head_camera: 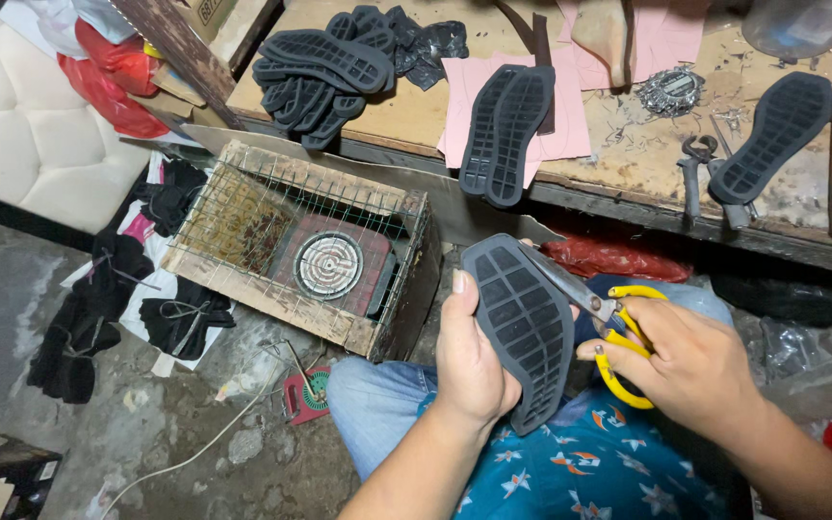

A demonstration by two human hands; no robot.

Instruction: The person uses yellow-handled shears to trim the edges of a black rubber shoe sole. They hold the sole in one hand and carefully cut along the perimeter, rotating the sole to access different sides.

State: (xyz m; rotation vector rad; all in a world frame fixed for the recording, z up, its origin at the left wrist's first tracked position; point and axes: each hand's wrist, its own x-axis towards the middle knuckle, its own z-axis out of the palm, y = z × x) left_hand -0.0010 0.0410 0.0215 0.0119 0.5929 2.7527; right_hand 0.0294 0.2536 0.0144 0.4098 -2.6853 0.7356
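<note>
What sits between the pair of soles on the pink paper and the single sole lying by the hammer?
Head view: between the pair of soles and the single sole lie a shiny metal heap, scattered bits and pincers.

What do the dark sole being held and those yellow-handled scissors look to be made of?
The sole looks like matte dark grey rubber or similar: dull, with a moulded grid tread. The scissors seem to have bare steel blades, grey with a faint sheen, and glossy yellow plastic loops, gripped by the right hand.
</note>
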